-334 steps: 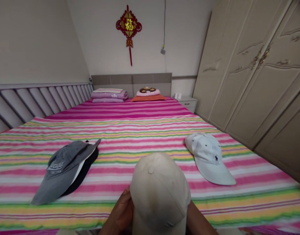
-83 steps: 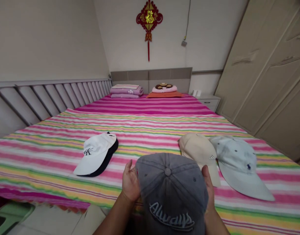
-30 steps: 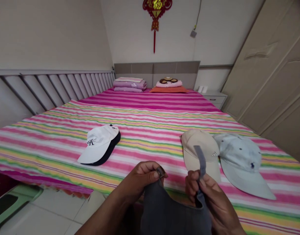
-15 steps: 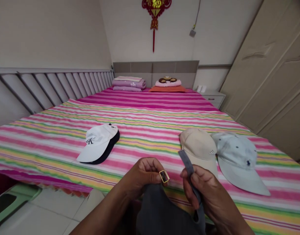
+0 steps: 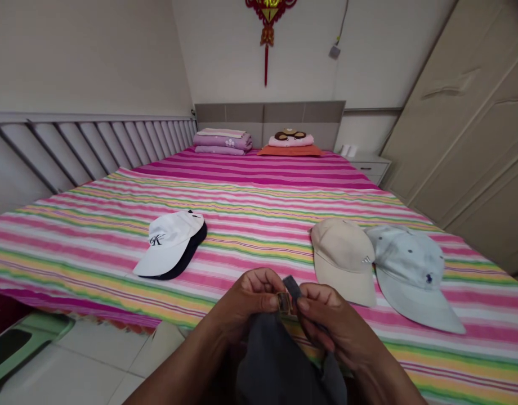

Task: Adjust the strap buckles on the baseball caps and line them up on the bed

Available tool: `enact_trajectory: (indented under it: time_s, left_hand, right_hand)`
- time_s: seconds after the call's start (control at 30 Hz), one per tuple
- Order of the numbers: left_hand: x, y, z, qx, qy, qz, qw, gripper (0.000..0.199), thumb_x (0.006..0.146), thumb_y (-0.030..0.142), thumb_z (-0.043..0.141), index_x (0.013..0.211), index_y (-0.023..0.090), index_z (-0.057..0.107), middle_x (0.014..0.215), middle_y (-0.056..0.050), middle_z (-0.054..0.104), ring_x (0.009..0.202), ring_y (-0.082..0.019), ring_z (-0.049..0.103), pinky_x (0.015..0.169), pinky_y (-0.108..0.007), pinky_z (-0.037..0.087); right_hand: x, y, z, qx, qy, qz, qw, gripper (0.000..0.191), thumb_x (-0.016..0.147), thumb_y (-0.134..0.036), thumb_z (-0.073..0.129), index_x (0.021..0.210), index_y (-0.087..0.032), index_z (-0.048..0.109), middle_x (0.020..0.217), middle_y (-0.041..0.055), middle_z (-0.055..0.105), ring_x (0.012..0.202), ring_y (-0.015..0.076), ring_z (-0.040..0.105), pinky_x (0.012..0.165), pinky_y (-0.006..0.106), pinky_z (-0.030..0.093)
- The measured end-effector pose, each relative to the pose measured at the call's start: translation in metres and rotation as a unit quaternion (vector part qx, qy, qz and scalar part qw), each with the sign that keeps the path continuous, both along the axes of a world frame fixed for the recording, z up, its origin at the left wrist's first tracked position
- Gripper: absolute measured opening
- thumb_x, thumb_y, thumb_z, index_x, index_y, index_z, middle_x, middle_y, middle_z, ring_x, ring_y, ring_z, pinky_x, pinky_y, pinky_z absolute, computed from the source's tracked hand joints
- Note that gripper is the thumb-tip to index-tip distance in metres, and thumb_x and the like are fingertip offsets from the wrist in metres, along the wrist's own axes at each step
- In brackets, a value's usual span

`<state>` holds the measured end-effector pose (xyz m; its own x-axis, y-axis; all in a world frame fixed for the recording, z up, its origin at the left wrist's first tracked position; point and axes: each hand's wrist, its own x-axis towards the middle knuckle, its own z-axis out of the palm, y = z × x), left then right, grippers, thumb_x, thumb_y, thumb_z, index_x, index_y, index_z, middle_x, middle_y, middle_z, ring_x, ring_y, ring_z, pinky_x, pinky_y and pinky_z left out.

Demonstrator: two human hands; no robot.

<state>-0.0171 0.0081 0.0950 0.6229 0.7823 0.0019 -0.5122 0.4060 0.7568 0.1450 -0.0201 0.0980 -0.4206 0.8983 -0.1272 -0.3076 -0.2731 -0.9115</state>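
A dark grey cap [image 5: 280, 365] hangs from both hands at the bottom centre. My left hand [image 5: 253, 295] pinches the small gold-rimmed metal buckle [image 5: 284, 303] at the cap's edge between thumb and fingers. Between the thumb and fingers of my right hand [image 5: 330, 315] is the grey strap [image 5: 293, 287], its free end pointing up just beside the buckle. Right of the hands lie a beige cap [image 5: 342, 256] and a pale blue cap [image 5: 411, 275], touching. To the left, a white cap [image 5: 172, 236] rests over a dark navy cap [image 5: 187, 260].
The bed [image 5: 242, 205] has a striped sheet. Folded purple bedding [image 5: 223, 142] and an orange pillow [image 5: 290, 151] lie near the headboard [image 5: 242, 118]. A green stool [image 5: 39, 346] stands on the floor at lower left; a nightstand [image 5: 371, 167] is at back right.
My right hand has moved left with the strap, bringing its end close beside the buckle. My left hand keeps its hold in nearly the same place.
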Motion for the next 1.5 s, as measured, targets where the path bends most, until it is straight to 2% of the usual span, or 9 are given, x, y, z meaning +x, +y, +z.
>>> enact_trajectory:
  time_s: [0.1, 0.17, 0.27, 0.53, 0.67, 0.9, 1.1, 1.37, 1.5]
  left_hand:
    - [0.001, 0.001, -0.002, -0.016, -0.008, -0.003, 1.000, 0.015, 0.058, 0.012, 0.073, 0.070, 0.011, 0.064, 0.065, -0.003, 0.066, 0.056, -0.009, 0.059, 0.055, -0.017, 0.042]
    - [0.001, 0.002, -0.004, -0.018, -0.003, 0.002, 1.000, 0.013, 0.059, 0.012, 0.072, 0.069, 0.011, 0.064, 0.063, -0.003, 0.065, 0.055, -0.009, 0.058, 0.055, -0.018, 0.042]
    - [0.000, 0.003, -0.007, -0.018, 0.006, 0.009, 1.000, 0.014, 0.059, 0.015, 0.072, 0.069, 0.011, 0.063, 0.064, -0.003, 0.064, 0.056, -0.009, 0.057, 0.057, -0.020, 0.042]
    - [0.004, 0.006, -0.014, -0.044, -0.020, 0.029, 0.998, 0.015, 0.058, 0.017, 0.073, 0.068, 0.012, 0.063, 0.063, 0.000, 0.063, 0.054, -0.008, 0.056, 0.052, -0.017, 0.041]
    - [0.004, 0.007, -0.018, -0.052, -0.026, 0.024, 0.998, 0.015, 0.059, 0.018, 0.072, 0.069, 0.013, 0.062, 0.062, -0.001, 0.062, 0.053, -0.010, 0.057, 0.052, -0.019, 0.042]
    - [0.003, 0.006, -0.024, -0.057, -0.021, 0.019, 0.998, 0.011, 0.061, 0.015, 0.069, 0.070, 0.013, 0.063, 0.064, -0.001, 0.061, 0.055, -0.010, 0.057, 0.054, -0.021, 0.043]
    - [0.003, 0.008, -0.026, -0.074, -0.017, 0.026, 0.997, 0.014, 0.060, 0.015, 0.071, 0.071, 0.013, 0.063, 0.065, -0.001, 0.062, 0.055, -0.010, 0.057, 0.054, -0.021, 0.043]
    - [0.002, 0.007, -0.028, -0.052, 0.005, 0.021, 0.998, 0.015, 0.059, 0.014, 0.072, 0.071, 0.012, 0.062, 0.065, -0.001, 0.061, 0.057, -0.010, 0.057, 0.056, -0.021, 0.041]
    - [-0.001, 0.005, -0.031, -0.046, 0.023, 0.019, 0.998, 0.018, 0.057, 0.013, 0.073, 0.072, 0.013, 0.062, 0.066, -0.002, 0.062, 0.057, -0.011, 0.058, 0.057, -0.023, 0.041]
  right_hand:
    - [0.000, 0.004, -0.004, -0.001, 0.006, 0.015, 1.000, 0.026, 0.075, -0.040, 0.060, 0.077, -0.016, 0.051, 0.035, -0.0085, 0.048, 0.022, 0.0008, 0.020, 0.027, 0.015, 0.006]
    - [0.000, 0.006, -0.006, 0.002, 0.008, -0.010, 1.000, 0.028, 0.078, -0.044, 0.055, 0.072, -0.016, 0.049, 0.033, -0.0088, 0.045, 0.023, 0.0010, 0.020, 0.027, 0.015, 0.007]
    - [-0.001, 0.007, -0.011, -0.007, 0.024, -0.033, 0.999, 0.033, 0.075, -0.045, 0.057, 0.064, -0.015, 0.049, 0.040, -0.0052, 0.051, 0.025, 0.0005, 0.026, 0.028, 0.014, 0.012]
    - [-0.006, 0.009, -0.020, -0.035, 0.066, 0.001, 0.997, 0.026, 0.070, -0.037, 0.065, 0.068, -0.014, 0.053, 0.042, -0.0060, 0.052, 0.025, -0.0005, 0.027, 0.029, 0.013, 0.015]
    - [-0.009, 0.009, -0.022, -0.049, 0.086, 0.010, 0.995, 0.025, 0.069, -0.035, 0.066, 0.066, -0.014, 0.053, 0.045, -0.0046, 0.054, 0.025, -0.0009, 0.028, 0.028, 0.012, 0.015]
    - [-0.008, 0.011, -0.025, -0.008, 0.027, -0.020, 0.999, 0.024, 0.069, -0.035, 0.066, 0.068, -0.014, 0.055, 0.045, -0.0050, 0.054, 0.027, -0.0004, 0.031, 0.031, 0.013, 0.022]
    - [-0.001, 0.014, -0.024, 0.054, -0.075, -0.054, 0.994, 0.024, 0.069, -0.035, 0.067, 0.070, -0.013, 0.059, 0.048, -0.0045, 0.052, 0.030, 0.0008, 0.034, 0.031, 0.015, 0.018]
    - [-0.006, 0.011, -0.021, 0.060, -0.065, -0.045, 0.995, 0.024, 0.071, -0.037, 0.064, 0.070, -0.014, 0.058, 0.046, -0.0057, 0.048, 0.033, 0.0025, 0.033, 0.035, 0.017, 0.022]
    - [-0.011, 0.008, -0.020, 0.041, 0.001, -0.043, 0.998, 0.020, 0.075, -0.035, 0.061, 0.073, -0.018, 0.052, 0.044, -0.0079, 0.046, 0.033, 0.0028, 0.033, 0.036, 0.016, 0.025]
